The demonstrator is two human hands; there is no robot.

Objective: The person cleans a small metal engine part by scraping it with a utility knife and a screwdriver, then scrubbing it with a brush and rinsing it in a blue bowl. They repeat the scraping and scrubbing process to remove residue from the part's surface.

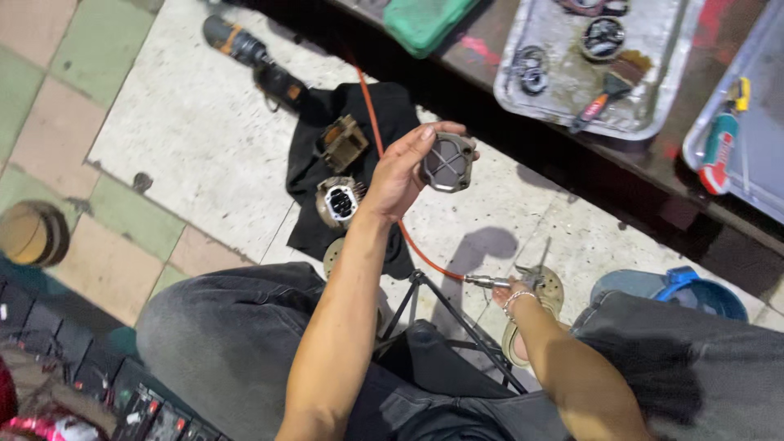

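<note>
Left hand (400,175) is raised over the floor, fingers and thumb curled around the edges of a grey metal housing cover (447,162), squarish with rounded corners and an X-shaped rib on the face turned to the camera. Grip is on the rim, palm behind it. Looks like a cast part: stiff, moderately heavy for its size, won't flex. Probably greasy given the surroundings, so the rim grip with the thumb opposed is the sensible hold; the ribbed face gives little to grab.

Right hand (516,296) is low near the knee, closed round the handle end of an air blow tool (490,282) fed by an orange hose (377,122). Fingers mostly hidden behind the wrist, so exact grip not clear. Tool is light and rigid; the hose will drag on it.

Just below the left hand, on a black cloth (359,147) on the floor: a round motor part (339,202) with a white insert, and a brownish wound stator block (341,143). An angle grinder body (253,59) lies further out on the floor tiles.

Beyond that, the table edge carries a metal tray (563,82) with bearings and a brush (608,94), a green case (425,20), and a second tray (759,163) at the right.
</note>
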